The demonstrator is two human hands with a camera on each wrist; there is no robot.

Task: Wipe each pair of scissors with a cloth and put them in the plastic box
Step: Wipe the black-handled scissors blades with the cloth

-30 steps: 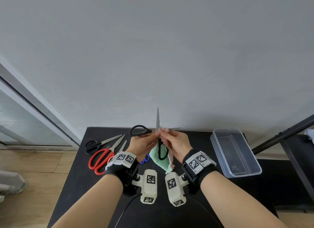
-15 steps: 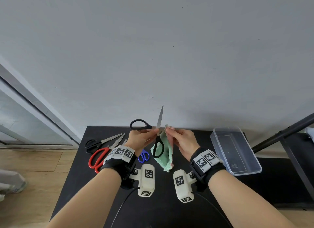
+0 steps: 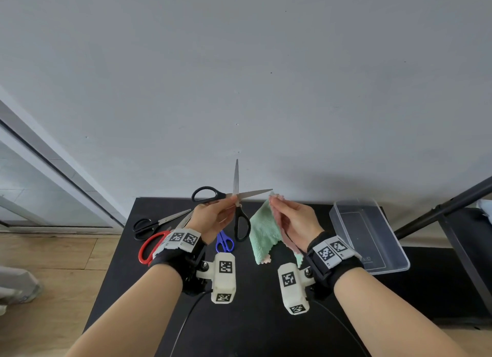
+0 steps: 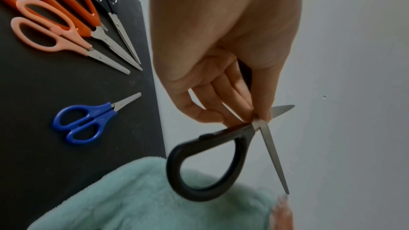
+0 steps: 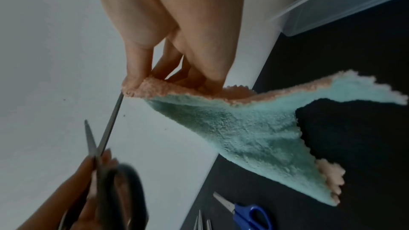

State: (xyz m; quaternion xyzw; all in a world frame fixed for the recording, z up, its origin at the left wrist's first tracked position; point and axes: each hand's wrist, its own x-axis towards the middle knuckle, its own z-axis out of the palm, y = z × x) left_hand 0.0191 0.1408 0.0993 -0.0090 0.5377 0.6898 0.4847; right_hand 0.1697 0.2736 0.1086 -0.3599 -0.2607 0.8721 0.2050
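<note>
steel-bladed black-handled scissors (image 3: pixel 235 199), rigid and sharp, pinched at the pivot by left hand (image 3: pixel 213 218); right hand (image 3: pixel 294 221) grips soft, limp cloth (image 3: pixel 263 231).

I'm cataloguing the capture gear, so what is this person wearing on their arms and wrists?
Forearms are bare, no sleeves. Each wrist carries a black strap with a grey band of square black-and-white markers. A cream camera housing with two such markers is bolted beside each strap, and a thin black cable trails from it.
</note>
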